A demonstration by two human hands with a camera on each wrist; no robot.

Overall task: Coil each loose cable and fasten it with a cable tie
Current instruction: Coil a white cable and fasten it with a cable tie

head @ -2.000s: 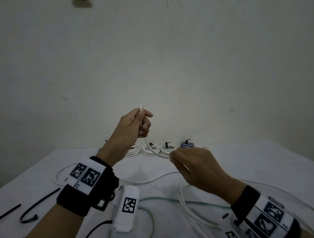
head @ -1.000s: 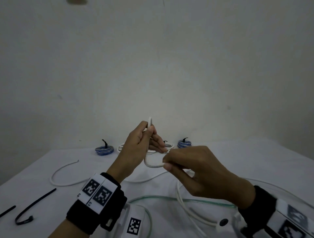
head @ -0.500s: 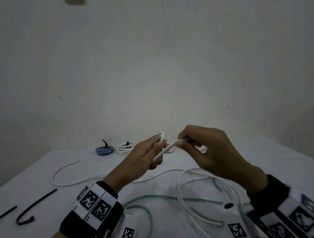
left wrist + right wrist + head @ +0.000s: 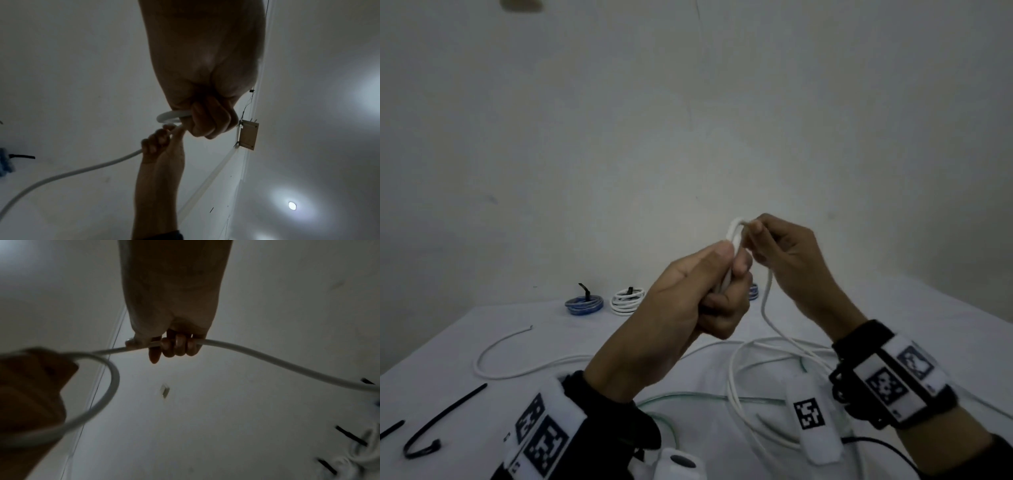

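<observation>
Left hand: raised above the table, fingers and thumb curled round a first small loop of the white cable; loop pinned in the fist, presumably so the turn cannot spring open while more is wound on.

Right hand: close beside the left, touching it at the fingertips; fingers wrapped round the same cable just past the loop, likely feeding the next length into place.

White cable: in the air between both hands at its coiled end, the rest trailing down in slack curves across the table on the right. Judged at an early stage of coiling, most of the length not yet gathered.

Loose on the table: one further white cable to the left, one clear greenish cable near the wrists. Three uncoiled in all, counting the one in hand.

Finished coils at the far edge, each with a black tie: one blue coil, one white coil, a second blue coil partly hidden behind the hands. Three seen; more possibly hidden.

Spare black cable ties at the near left: one bent into a hook, one only showing its tip at the frame edge. Kept within reach for fastening.
</observation>
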